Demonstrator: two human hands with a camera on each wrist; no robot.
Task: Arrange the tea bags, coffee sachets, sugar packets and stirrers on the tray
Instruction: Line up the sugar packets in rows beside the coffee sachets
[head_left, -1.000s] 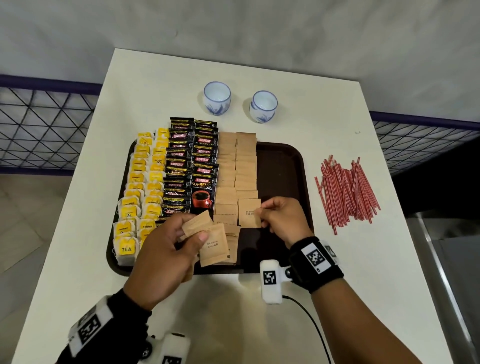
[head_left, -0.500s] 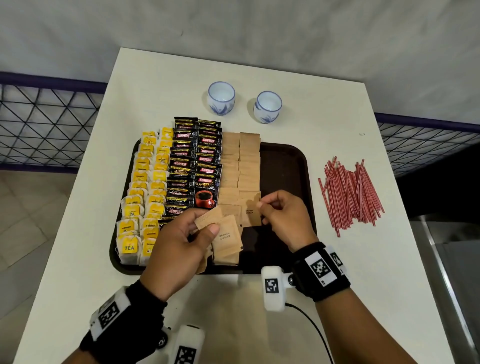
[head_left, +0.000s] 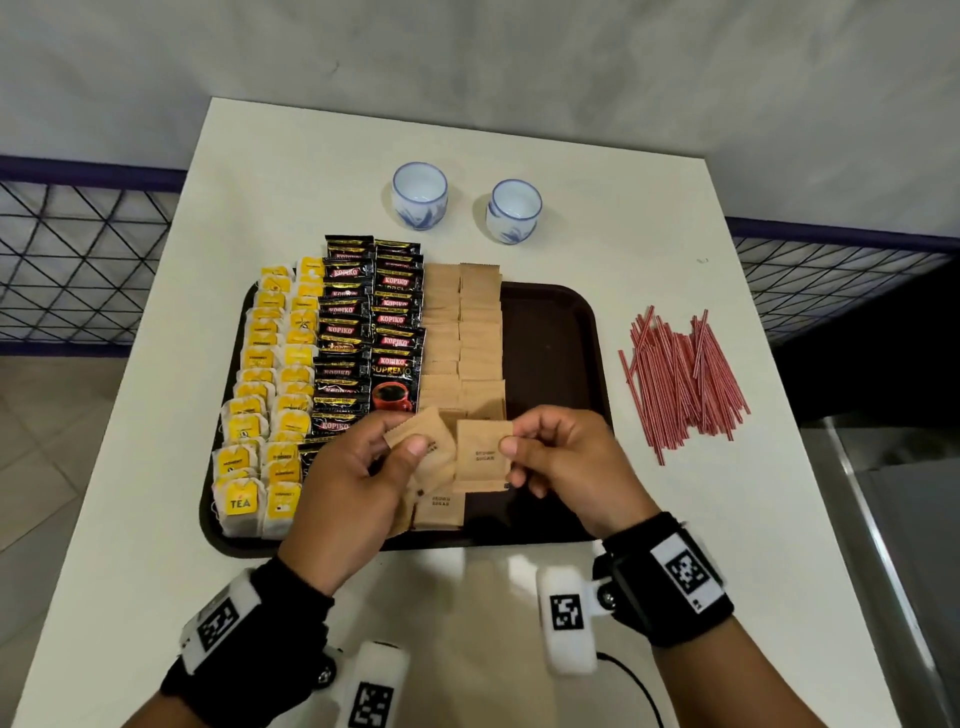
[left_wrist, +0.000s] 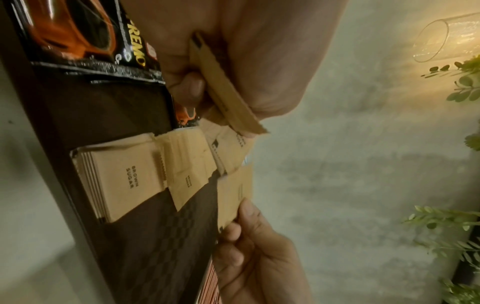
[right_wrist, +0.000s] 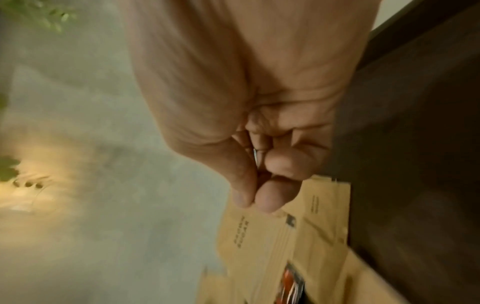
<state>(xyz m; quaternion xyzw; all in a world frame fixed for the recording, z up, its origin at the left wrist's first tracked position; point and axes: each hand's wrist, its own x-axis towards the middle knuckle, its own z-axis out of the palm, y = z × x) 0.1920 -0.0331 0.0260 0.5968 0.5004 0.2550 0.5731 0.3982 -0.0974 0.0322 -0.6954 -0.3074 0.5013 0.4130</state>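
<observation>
A dark brown tray (head_left: 566, 322) holds two columns of yellow tea bags (head_left: 270, 395), two columns of black coffee sachets (head_left: 371, 332) and two columns of brown sugar packets (head_left: 462, 332). My left hand (head_left: 358, 478) grips a small bunch of sugar packets (head_left: 423, 447) over the tray's near part; they show edge-on in the left wrist view (left_wrist: 228, 98). My right hand (head_left: 561, 462) pinches one sugar packet (head_left: 483, 457) by its right edge, held beside the left hand's bunch. More sugar packets (left_wrist: 124, 179) lie on the tray under the hands. Red striped stirrers (head_left: 680, 379) lie in a loose pile on the table, right of the tray.
Two white-and-blue cups (head_left: 420, 195) (head_left: 513, 210) stand behind the tray. The white table (head_left: 649, 519) ends close on the left and right, with a wire fence (head_left: 78, 260) beyond. The tray's right third (head_left: 550, 364) is bare.
My right hand has come back toward me with a sugar packet pinched in it, now next to the left hand. The left hand has kept its bunch and shifted slightly right.
</observation>
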